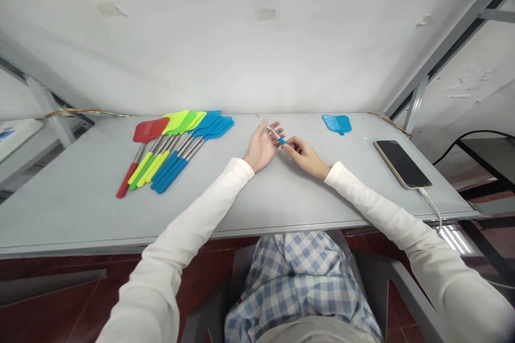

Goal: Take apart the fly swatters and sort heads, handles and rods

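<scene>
Rod (pixel 274 132) is being pinched by R hand (pixel 303 155), L hand (pixel 260 148) open beneath — drop's being risked nr far edge of bench (pixel 277 198) if pinch slips.

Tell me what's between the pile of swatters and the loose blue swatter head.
The head view shows the left hand, the right hand and the metal rod they handle.

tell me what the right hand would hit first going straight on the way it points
Apart from the blue-ended rod it holds, the right hand would probably meet the left hand first; depth is unclear from one view.
</scene>
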{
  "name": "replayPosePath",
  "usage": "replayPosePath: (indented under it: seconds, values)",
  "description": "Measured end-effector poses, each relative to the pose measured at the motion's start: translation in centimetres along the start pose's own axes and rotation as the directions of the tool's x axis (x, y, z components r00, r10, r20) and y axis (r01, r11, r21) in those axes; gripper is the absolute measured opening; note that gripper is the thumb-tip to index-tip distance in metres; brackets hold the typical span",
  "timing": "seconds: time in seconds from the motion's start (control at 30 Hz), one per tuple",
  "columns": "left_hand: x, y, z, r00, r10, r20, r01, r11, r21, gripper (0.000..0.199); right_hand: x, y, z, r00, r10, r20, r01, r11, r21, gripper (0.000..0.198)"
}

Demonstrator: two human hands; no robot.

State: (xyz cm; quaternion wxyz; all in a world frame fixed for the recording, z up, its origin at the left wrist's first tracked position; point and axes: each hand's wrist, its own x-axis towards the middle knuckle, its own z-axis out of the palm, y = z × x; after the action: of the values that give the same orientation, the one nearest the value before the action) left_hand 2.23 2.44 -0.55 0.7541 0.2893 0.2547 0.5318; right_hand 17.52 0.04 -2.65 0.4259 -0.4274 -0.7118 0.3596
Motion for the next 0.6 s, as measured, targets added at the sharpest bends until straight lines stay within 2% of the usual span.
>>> replayPosePath:
  seconds: [0.07, 0.1, 0.17, 0.27, 0.37, 0.43, 0.5, 0.57, 0.6]
  values:
    - [-0.3, -1.0, 0.2, 0.997, -0.037, 0.065, 0.025, 0.983, 0.183, 0.018, 0.3, 0.4, 0.0, 0.998, -0.005, -0.062, 0.010, 0.997, 0.079, 0.047]
    - [-0.5, -1.4, 0.2, 0.995, -0.030, 0.092, 0.005, 0.965, 0.262, 0.016, 0.4, 0.6, -0.1, 0.996, -0.033, -0.078, 0.037, 0.998, 0.054, 0.048]
    - [-0.7, -2.0, 0.3, 0.992, 0.032, 0.123, -0.074, 0.929, 0.361, 0.012, 0.6, 0.8, -0.3, 0.992, -0.101, -0.070, 0.094, 0.990, -0.106, 0.047]
    - [-0.9, -2.2, 0.3, 0.982, 0.143, 0.125, -0.181, 0.904, 0.387, 0.014, 0.3, 0.7, -0.6, 0.987, -0.152, -0.057, 0.119, 0.915, -0.384, 0.041]
    - [-1.2, -1.8, 0.3, 0.981, 0.173, 0.087, -0.193, 0.901, 0.389, 0.022, -0.3, -0.2, -0.7, 0.962, -0.209, -0.173, 0.108, 0.881, -0.460, 0.033]
    - [-1.6, -1.5, 0.4, 0.984, 0.162, 0.070, -0.177, 0.873, 0.455, 0.025, -0.7, -1.0, -0.5, 0.922, -0.237, -0.307, 0.106, 0.915, -0.389, 0.030]
    - [-2.1, -1.4, 0.4, 0.977, 0.194, 0.086, -0.207, 0.786, 0.583, 0.022, -0.8, -1.8, -0.4, 0.876, -0.192, -0.443, 0.094, 0.968, -0.234, 0.035]
    - [-2.5, -1.4, 0.5, 0.956, 0.268, 0.118, -0.266, 0.628, 0.731, 0.016, -0.6, -2.2, -0.6, 0.863, -0.038, -0.503, 0.061, 0.998, 0.030, 0.043]
    - [-2.7, -1.5, 0.5, 0.946, 0.295, 0.136, -0.281, 0.531, 0.799, 0.014, -0.4, -2.3, -0.7, 0.874, 0.062, -0.482, 0.033, 0.982, 0.186, 0.044]
